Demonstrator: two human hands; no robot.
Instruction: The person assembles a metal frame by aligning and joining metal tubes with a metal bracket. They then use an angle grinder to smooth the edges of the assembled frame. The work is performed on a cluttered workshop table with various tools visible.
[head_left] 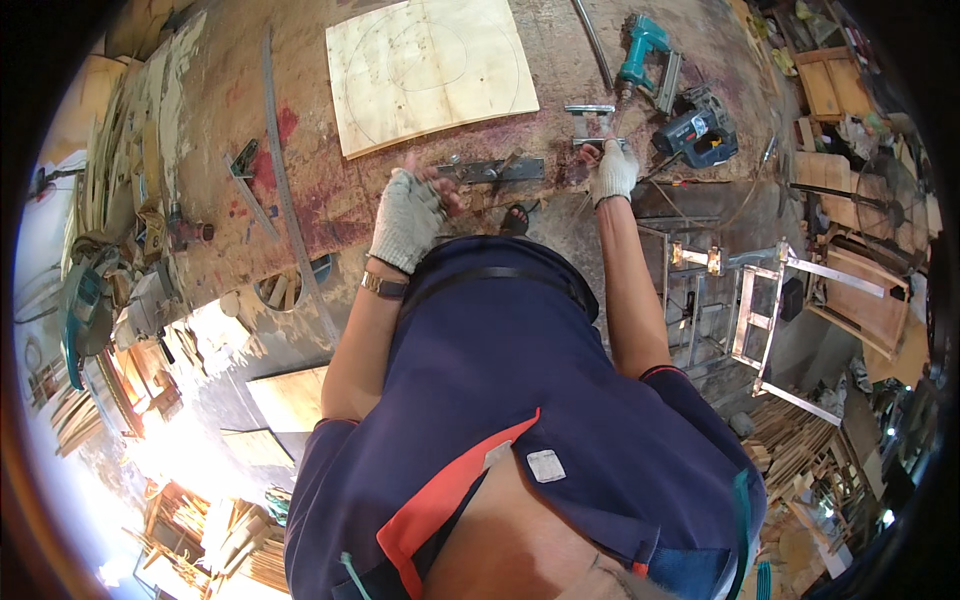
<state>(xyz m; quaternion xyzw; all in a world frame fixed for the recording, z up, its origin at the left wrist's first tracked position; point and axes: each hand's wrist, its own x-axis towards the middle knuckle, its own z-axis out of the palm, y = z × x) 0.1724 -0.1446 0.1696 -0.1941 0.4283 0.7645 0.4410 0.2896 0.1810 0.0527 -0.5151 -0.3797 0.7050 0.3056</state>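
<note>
No words or numbers can be read clearly. A small patch of pale lettering stands on the side of the blue-and-black power tool [690, 130], toward the right of the surface [220, 110], too tiny to make out. Near the left edge, where the view is bent and poor, a yellowish rounded part [153, 236] bears a dark mark that may be a single character.

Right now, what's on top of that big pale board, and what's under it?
Thin drawn curves mark the top of the pale board. It lies on the stained workbench; anything else right underneath is covered, so I can't tell.
</note>
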